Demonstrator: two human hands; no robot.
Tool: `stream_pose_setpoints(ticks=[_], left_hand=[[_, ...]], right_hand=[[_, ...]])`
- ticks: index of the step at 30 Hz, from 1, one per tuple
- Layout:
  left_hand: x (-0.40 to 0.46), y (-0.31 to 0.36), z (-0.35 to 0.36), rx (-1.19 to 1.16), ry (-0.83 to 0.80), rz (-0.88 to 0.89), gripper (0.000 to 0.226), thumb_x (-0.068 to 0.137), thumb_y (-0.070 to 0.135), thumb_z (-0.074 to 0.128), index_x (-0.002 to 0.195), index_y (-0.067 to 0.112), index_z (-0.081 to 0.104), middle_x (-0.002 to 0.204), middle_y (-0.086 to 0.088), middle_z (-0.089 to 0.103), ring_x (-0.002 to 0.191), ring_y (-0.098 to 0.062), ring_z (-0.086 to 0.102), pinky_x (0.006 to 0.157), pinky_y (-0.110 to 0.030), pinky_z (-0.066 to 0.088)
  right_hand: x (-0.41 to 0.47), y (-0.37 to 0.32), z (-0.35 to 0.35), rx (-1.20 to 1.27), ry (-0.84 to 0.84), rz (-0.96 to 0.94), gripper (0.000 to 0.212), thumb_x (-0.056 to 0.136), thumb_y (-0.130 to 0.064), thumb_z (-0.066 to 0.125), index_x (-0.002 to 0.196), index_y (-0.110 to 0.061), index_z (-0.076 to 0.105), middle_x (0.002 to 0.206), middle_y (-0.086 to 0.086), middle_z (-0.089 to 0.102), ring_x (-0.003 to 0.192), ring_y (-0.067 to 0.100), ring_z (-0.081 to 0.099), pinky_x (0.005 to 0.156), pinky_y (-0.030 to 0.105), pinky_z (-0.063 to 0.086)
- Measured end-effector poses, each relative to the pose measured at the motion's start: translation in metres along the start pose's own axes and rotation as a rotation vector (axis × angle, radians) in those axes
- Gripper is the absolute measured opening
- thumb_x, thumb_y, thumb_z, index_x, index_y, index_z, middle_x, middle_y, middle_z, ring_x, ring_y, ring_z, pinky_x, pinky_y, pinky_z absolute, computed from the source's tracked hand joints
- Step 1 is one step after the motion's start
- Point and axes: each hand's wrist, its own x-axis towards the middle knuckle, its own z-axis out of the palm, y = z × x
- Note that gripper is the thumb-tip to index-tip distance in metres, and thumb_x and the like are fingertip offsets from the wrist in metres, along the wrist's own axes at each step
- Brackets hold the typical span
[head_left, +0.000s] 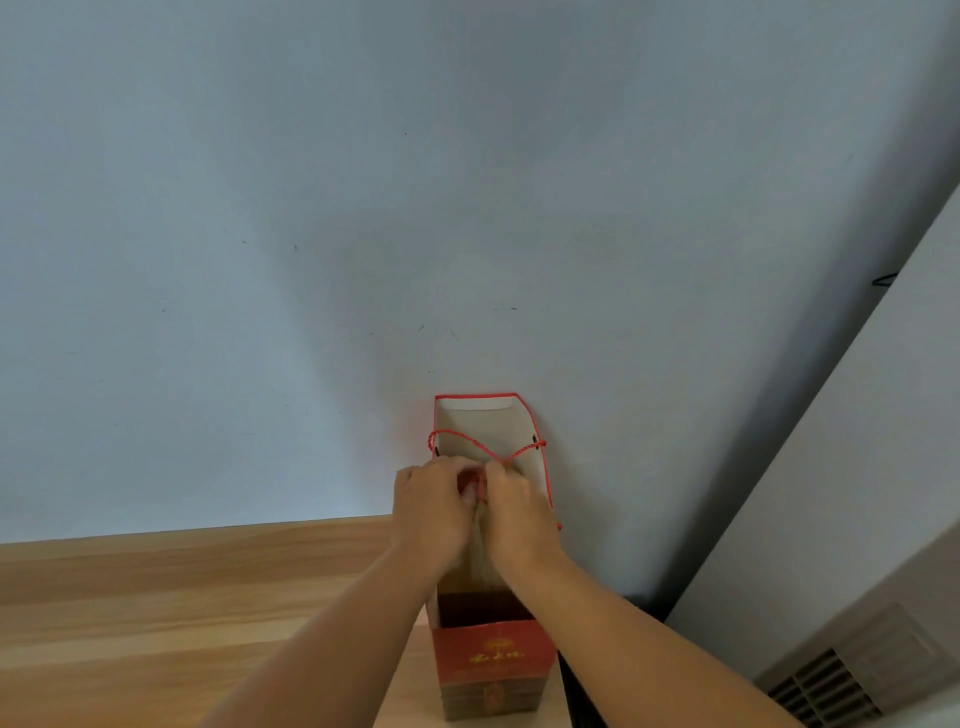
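A tall red paper gift bag (491, 660) with gold lettering stands on the wooden table (156, 613), its mouth open and its pale inner wall (483, 421) showing against the wall behind. A red cord handle (467, 439) loops across the open mouth. My left hand (434, 512) and my right hand (519, 514) meet over the bag's mouth, fingers curled, both pinching the red cord between them. What lies inside the bag is hidden by my hands.
A plain pale wall (363, 208) rises directly behind the table. At the right stands a grey unit with a vent grille (826, 686). A dark gap (649, 608) runs between the table's right edge and that unit.
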Motion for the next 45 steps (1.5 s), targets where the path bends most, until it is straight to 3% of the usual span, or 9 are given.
stream_pose_setpoints(ticks=[6, 12, 17, 21, 26, 29, 34, 39, 45], left_hand=[[0.016, 0.028, -0.029, -0.41, 0.133, -0.075, 0.023, 0.097, 0.015, 0.066, 0.116, 0.023, 0.075, 0.104, 0.01, 0.075, 0.091, -0.003, 0.067, 0.083, -0.01, 0.046], [0.024, 0.037, -0.051, -0.445, 0.033, -0.097, 0.023, 0.1, 0.02, 0.055, 0.11, 0.02, 0.075, 0.1, 0.003, 0.075, 0.091, -0.009, 0.068, 0.081, -0.021, 0.053], [0.011, 0.033, -0.059, -0.496, -0.044, -0.121, 0.024, 0.099, 0.018, 0.052, 0.105, 0.021, 0.076, 0.094, 0.003, 0.076, 0.085, -0.012, 0.069, 0.076, -0.026, 0.053], [0.0, 0.027, -0.059, -0.58, -0.179, -0.087, 0.021, 0.088, 0.015, 0.064, 0.105, 0.024, 0.073, 0.093, 0.003, 0.079, 0.084, -0.011, 0.073, 0.074, -0.029, 0.059], [-0.004, 0.026, -0.064, -0.633, -0.035, -0.139, 0.015, 0.092, 0.013, 0.066, 0.09, 0.025, 0.075, 0.084, 0.004, 0.077, 0.077, -0.01, 0.072, 0.063, -0.017, 0.054], [-0.004, 0.023, -0.069, -0.6, 0.088, -0.184, 0.016, 0.094, 0.012, 0.066, 0.091, 0.027, 0.072, 0.09, 0.002, 0.077, 0.08, -0.015, 0.073, 0.067, -0.017, 0.054], [-0.013, 0.011, -0.079, -0.221, 0.072, 0.169, 0.017, 0.097, 0.013, 0.064, 0.099, 0.028, 0.071, 0.093, 0.012, 0.067, 0.077, -0.007, 0.065, 0.076, -0.017, 0.054], [-0.022, -0.01, -0.088, 0.126, 0.045, 0.499, 0.019, 0.097, 0.012, 0.062, 0.112, 0.02, 0.072, 0.101, 0.003, 0.066, 0.083, -0.014, 0.063, 0.074, -0.03, 0.058], [-0.031, -0.03, -0.106, 0.088, 0.072, 0.502, 0.019, 0.094, 0.012, 0.067, 0.11, 0.021, 0.073, 0.098, 0.004, 0.068, 0.081, -0.011, 0.064, 0.069, -0.019, 0.052]], right_hand=[[0.012, -0.022, -0.03, 0.543, 0.254, 0.077, 0.024, 0.091, 0.001, 0.059, 0.099, -0.022, 0.063, 0.086, -0.005, 0.07, 0.079, 0.011, 0.067, 0.069, 0.033, 0.06], [0.012, -0.032, -0.047, 1.041, 0.312, 0.243, 0.027, 0.088, 0.003, 0.071, 0.105, -0.017, 0.062, 0.096, 0.0, 0.072, 0.085, 0.007, 0.073, 0.079, 0.027, 0.062], [0.006, -0.038, -0.057, 1.153, 0.316, 0.173, 0.028, 0.09, 0.01, 0.062, 0.106, -0.012, 0.065, 0.104, 0.003, 0.074, 0.094, 0.005, 0.072, 0.084, 0.021, 0.059], [-0.001, -0.046, -0.059, 0.963, 0.276, 0.046, 0.032, 0.093, 0.007, 0.057, 0.106, -0.021, 0.066, 0.105, -0.005, 0.072, 0.102, 0.002, 0.068, 0.093, 0.022, 0.056], [-0.007, -0.046, -0.056, 0.606, 0.235, -0.109, 0.026, 0.1, -0.006, 0.049, 0.112, -0.023, 0.065, 0.104, -0.006, 0.072, 0.098, 0.006, 0.067, 0.085, 0.026, 0.057], [-0.007, -0.034, -0.054, 0.071, 0.285, -0.417, 0.022, 0.083, -0.002, 0.064, 0.099, -0.017, 0.066, 0.094, 0.0, 0.071, 0.091, 0.021, 0.064, 0.078, 0.035, 0.054], [0.001, -0.011, -0.052, -0.465, 0.28, -0.576, 0.056, 0.077, -0.005, 0.074, 0.129, -0.002, 0.052, 0.123, 0.016, 0.063, 0.105, 0.034, 0.062, 0.088, 0.045, 0.054], [-0.005, -0.007, -0.045, -0.4, 0.204, -0.682, 0.021, 0.088, -0.011, 0.071, 0.107, -0.012, 0.063, 0.101, 0.005, 0.07, 0.093, 0.025, 0.065, 0.081, 0.038, 0.056], [-0.011, -0.024, -0.037, -0.16, 0.149, -0.633, 0.016, 0.093, -0.023, 0.07, 0.107, -0.016, 0.067, 0.095, 0.0, 0.073, 0.088, 0.018, 0.066, 0.081, 0.032, 0.057]])
